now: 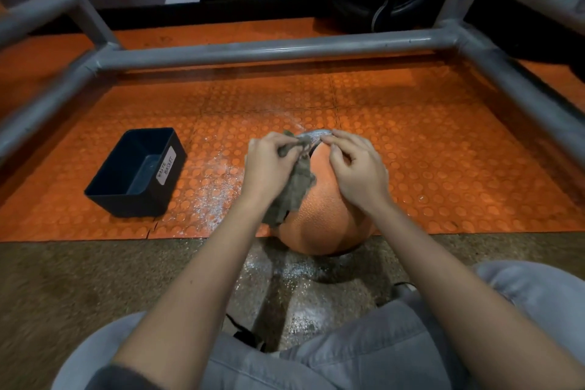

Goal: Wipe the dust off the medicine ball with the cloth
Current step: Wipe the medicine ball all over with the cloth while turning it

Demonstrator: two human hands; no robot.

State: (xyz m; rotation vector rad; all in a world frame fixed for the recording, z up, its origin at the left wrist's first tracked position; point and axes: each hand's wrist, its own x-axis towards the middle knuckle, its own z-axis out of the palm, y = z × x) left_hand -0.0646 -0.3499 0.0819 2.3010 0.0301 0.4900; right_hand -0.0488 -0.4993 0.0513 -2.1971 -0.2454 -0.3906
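Observation:
An orange medicine ball (319,225) rests on the floor at the edge of the orange studded mat, right in front of my knees. A grey-green cloth (294,187) hangs down over the ball's top and left side. My left hand (269,161) grips the cloth's upper part. My right hand (354,168) pinches the cloth's top edge at the far side of the ball, fingers curled. A grey dusty patch of the ball shows between my two hands. Much of the ball's top is hidden by my hands and the cloth.
A dark bin (136,172) labelled "waste basket" stands open on the mat (443,152) to the left. White dust lies scattered on the mat and on the brown floor (79,279). A grey metal pipe frame (269,49) surrounds the mat at the back and both sides.

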